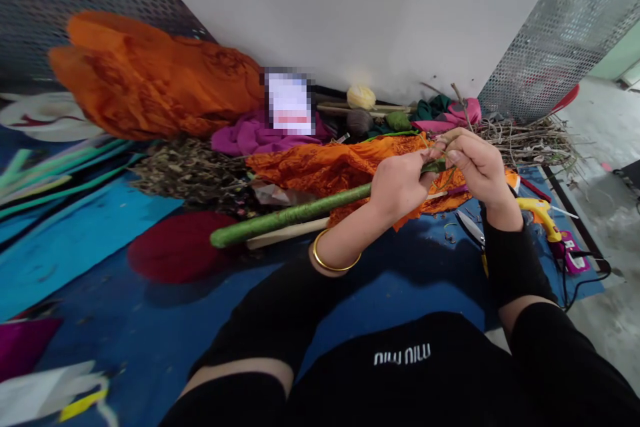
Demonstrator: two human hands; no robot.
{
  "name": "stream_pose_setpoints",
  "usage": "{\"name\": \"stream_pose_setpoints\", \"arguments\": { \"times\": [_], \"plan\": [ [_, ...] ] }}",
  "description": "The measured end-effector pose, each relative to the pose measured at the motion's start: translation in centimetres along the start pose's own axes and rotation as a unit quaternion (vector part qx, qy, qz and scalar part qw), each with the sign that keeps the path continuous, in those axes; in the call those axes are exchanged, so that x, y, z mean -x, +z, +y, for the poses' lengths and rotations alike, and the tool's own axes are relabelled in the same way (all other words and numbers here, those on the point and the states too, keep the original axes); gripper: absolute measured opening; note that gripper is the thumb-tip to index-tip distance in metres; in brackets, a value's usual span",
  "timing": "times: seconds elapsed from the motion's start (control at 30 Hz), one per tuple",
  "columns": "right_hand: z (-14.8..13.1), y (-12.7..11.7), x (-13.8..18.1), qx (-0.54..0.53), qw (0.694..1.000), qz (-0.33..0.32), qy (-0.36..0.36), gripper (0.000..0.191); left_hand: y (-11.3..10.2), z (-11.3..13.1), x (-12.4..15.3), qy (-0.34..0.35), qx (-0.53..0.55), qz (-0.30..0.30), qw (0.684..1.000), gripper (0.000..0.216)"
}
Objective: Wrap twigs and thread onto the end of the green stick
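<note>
My left hand (400,185) is wrapped round a long stick covered in green wrapping (290,215), which runs out to the left over the blue mat. A gold bangle sits on that wrist. Close beside it, my right hand (475,163) pinches the stick's right end with thumb and fingers. A thin twig (463,105) rises above the right hand. A plain wooden stick (287,233) lies just under the green one.
Orange cloth (325,167) lies beneath the hands, and more orange fabric (150,77) is piled at the back left. A bundle of dry twigs (530,137), scissors (470,227) and a yellow glue gun (543,213) are at the right. A red disc (180,247) rests on the blue mat (100,227).
</note>
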State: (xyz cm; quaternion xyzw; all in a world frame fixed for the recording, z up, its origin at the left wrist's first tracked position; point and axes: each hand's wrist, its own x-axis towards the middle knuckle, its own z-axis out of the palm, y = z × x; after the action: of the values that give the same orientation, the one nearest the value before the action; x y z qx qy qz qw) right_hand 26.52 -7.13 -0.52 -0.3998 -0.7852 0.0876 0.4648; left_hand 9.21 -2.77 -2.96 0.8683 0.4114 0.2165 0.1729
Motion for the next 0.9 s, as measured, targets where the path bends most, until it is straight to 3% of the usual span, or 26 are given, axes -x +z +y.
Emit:
{"name": "stream_pose_setpoints", "arguments": {
  "times": [0.2, 0.37, 0.47, 0.57, 0.67, 0.8, 0.9],
  "plan": [
    [1.0, 0.6, 0.1, 0.018, 0.998, 0.012, 0.053, 0.036, 0.6, 0.2, 0.3, -0.008, 0.003, 0.009, 1.000, 0.028],
    [2.0, 0.8, 0.3, 0.099, 0.990, -0.019, 0.103, 0.032, 1.3, 0.5, 0.8, 0.013, -0.001, 0.023, 1.000, 0.038],
    [1.8, 0.7, 0.3, 0.114, 0.985, -0.037, 0.121, 0.030, 1.7, 0.3, 0.9, 0.038, 0.003, 0.034, 0.999, 0.033],
    [1.0, 0.5, 0.0, 0.053, 0.988, -0.041, 0.140, 0.027, 1.9, -0.1, 0.8, 0.049, 0.012, 0.037, 0.998, 0.023],
    [0.7, -0.6, -0.1, -0.055, 0.982, 0.041, 0.173, 0.029, 1.6, -0.3, 0.8, 0.053, 0.052, 0.064, 0.995, 0.026],
    [2.3, -3.7, 0.4, -0.233, 0.931, 0.176, 0.219, 0.035, 0.2, -0.4, 1.0, 0.069, 0.097, 0.098, 0.988, 0.028],
    [3.9, -6.4, 1.2, -0.308, 0.901, 0.146, 0.267, 0.048, -0.7, -0.3, 1.2, 0.069, 0.102, 0.113, 0.986, 0.028]
  ]
}}
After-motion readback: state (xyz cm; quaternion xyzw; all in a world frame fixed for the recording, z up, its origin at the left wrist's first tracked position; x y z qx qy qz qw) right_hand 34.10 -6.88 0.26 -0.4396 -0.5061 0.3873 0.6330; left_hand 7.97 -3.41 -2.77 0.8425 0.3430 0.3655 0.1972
